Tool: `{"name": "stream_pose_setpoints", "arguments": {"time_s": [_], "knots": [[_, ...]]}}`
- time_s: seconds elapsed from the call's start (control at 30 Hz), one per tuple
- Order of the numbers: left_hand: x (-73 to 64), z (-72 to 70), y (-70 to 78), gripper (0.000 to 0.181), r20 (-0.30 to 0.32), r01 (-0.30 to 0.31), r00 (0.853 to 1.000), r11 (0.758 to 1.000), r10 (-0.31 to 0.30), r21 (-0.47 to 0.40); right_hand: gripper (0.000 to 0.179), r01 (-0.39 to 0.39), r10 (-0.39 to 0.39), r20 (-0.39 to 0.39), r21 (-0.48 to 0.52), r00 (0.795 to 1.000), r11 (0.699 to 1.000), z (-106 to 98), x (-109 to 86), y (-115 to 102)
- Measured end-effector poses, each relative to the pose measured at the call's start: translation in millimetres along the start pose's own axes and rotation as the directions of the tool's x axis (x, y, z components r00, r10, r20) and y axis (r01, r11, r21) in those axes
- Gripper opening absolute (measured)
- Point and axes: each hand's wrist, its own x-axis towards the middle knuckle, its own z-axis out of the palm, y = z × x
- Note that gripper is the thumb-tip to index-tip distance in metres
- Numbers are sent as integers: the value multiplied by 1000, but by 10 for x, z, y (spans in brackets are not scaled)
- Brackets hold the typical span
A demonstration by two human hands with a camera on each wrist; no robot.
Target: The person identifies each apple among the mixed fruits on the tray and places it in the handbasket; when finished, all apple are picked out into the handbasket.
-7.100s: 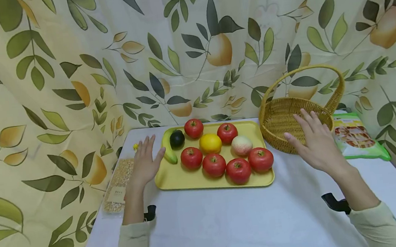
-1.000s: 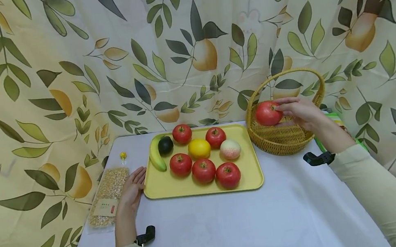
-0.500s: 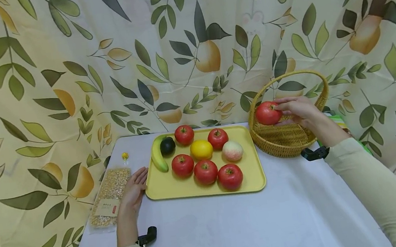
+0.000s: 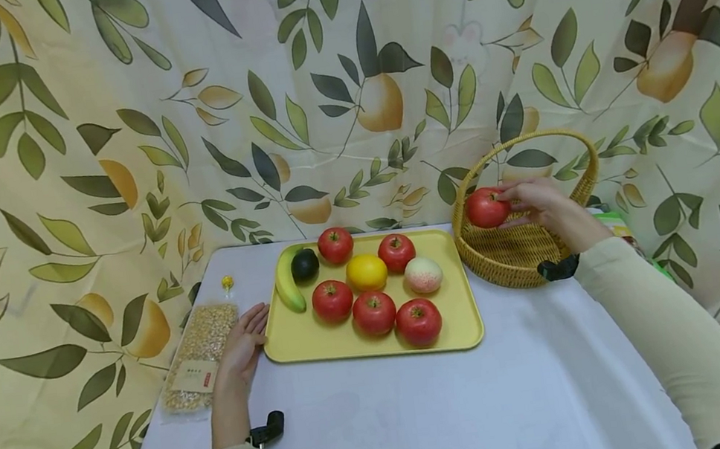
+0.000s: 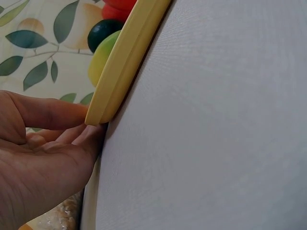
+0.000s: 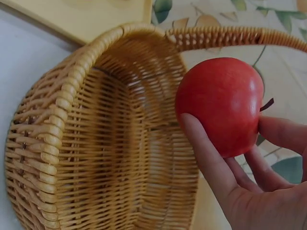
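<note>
My right hand [image 4: 536,203] grips a red apple [image 6: 220,105] between thumb and fingers. In the right wrist view the apple's stem points right, and no fruit lies in the visible part of the wicker basket [image 6: 62,110]. The hand holds the apple over the basket, below its arched handle [image 4: 518,139]. My left hand [image 4: 240,348] touches the left edge of the yellow tray [image 5: 112,81] with its fingers fairly straight. On the tray are several red apples [image 4: 374,313], a lemon [image 4: 367,273], a pale peach-like fruit [image 4: 423,275], a banana [image 4: 287,284] and a dark avocado [image 4: 305,265].
A clear pack of corn kernels [image 4: 209,340] lies left of the tray, a small yellow item [image 4: 227,282] behind it. Partly hidden by the right arm, a green-edged packet [image 4: 615,223] lies right of the basket. A leaf-patterned curtain [image 4: 345,106] hangs behind the white table [image 4: 410,413].
Since the oldest frame, my right hand has taken the apple from the tray's front right to the basket; my left hand has come to the tray's edge. Lately only the right forearm shifts slightly.
</note>
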Motion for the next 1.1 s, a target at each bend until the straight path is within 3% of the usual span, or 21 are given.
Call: {"name": "stream_pose_setpoints", "arguments": {"time_s": [0.27, 0.67, 0.9, 1.1], "knots": [[4, 4, -11, 81, 2, 1, 1000, 1000, -1, -1, 63, -22, 23, -40, 25, 999, 999, -57, 104, 59], [25, -12, -18, 81, -16, -1, 1000, 1000, 1, -18, 59, -19, 15, -64, -52, 998, 998, -26, 286, 97], [13, -15, -12, 82, -26, 0, 1000, 1000, -1, -20, 34, -35, 33, -65, -21, 997, 999, -46, 387, 165], [8, 4, -2, 81, -30, -2, 1000, 1000, 1, -13, 37, -40, 38, -87, -28, 995, 999, -58, 464, 269]]}}
